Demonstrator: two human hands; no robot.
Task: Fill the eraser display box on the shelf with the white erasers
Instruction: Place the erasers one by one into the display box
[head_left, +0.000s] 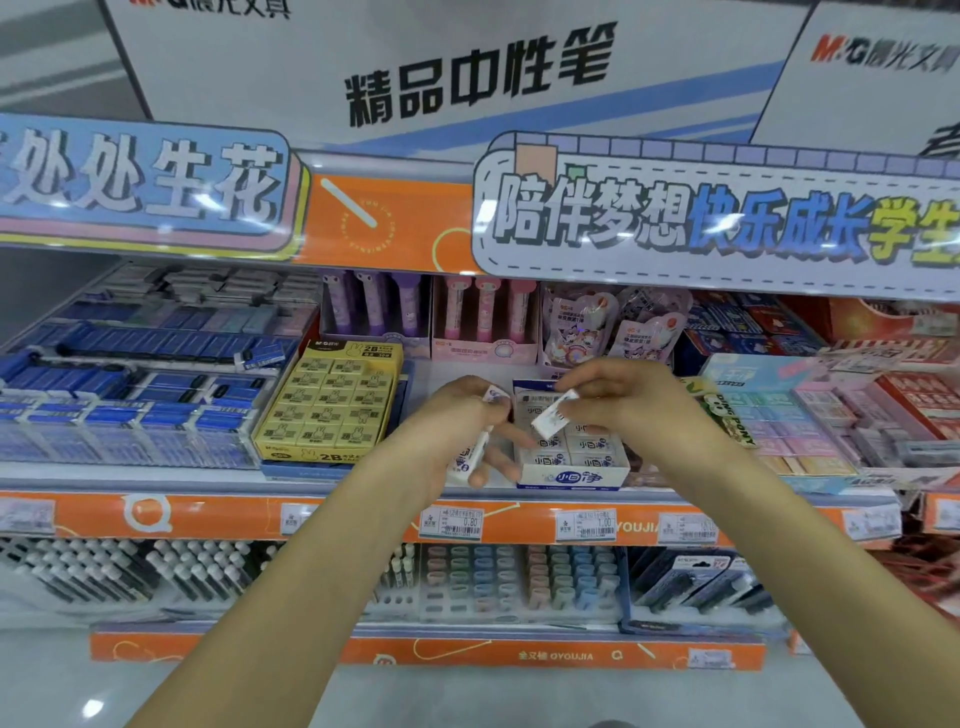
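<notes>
A white and blue eraser display box stands at the front of the middle shelf, with several wrapped white erasers packed inside. Just left of the box, my left hand grips a small stack of white erasers, one end poking out above my thumb. My right hand hovers over the box's back half and pinches a single white eraser, tilted, above the rows. My fingers hide part of the box's rear.
A yellow box of 2B erasers stands to the left, with blue eraser packs beyond it. Pastel eraser boxes sit to the right, glue sticks behind. An orange price rail edges the shelf; pens fill the shelf below.
</notes>
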